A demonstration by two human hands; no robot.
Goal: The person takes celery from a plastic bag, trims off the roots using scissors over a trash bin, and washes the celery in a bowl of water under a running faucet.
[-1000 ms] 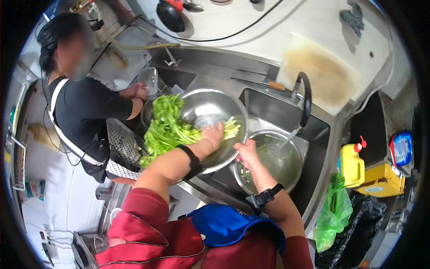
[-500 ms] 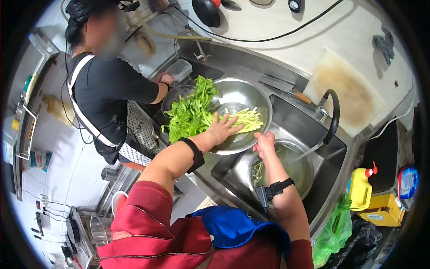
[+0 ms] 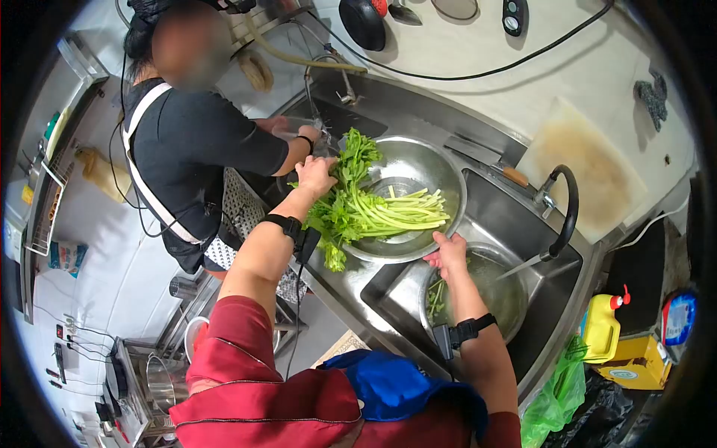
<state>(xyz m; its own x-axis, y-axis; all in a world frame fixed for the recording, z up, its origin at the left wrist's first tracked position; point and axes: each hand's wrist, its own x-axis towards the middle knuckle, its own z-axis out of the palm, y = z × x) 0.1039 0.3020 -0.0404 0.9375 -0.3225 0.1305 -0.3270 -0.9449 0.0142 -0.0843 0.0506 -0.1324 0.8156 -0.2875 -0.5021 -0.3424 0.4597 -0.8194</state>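
A bunch of green celery [image 3: 396, 210] lies across a wide steel bowl [image 3: 452, 175], its pale cut stalks inside and its leafy tops hanging over the left side. My left hand [image 3: 317, 176] is closed over the leaves at that side, partly sunk among them. With thumb and fingers, my right hand [image 3: 449, 254] grips the bowl's near right rim. Below it, a second steel basin [image 3: 515, 328] of water sits in the sink, with some green stalk pieces [image 3: 436, 297] in it. Water runs into this basin from a black-necked faucet [image 3: 569, 205].
At the left sink a co-worker [image 3: 202, 142] in a dark shirt and apron holds something clear under running water. A knife [image 3: 478, 153] rests on the sink's back ledge. Beyond lies a stained cutting board [image 3: 586, 172]. A yellow jug [image 3: 600, 328] stands at the right.
My left hand has gone from lying spread on the stalks to the leafy tops at the left. My right hand stays at the bowl's rim. The whole view has shifted slightly.
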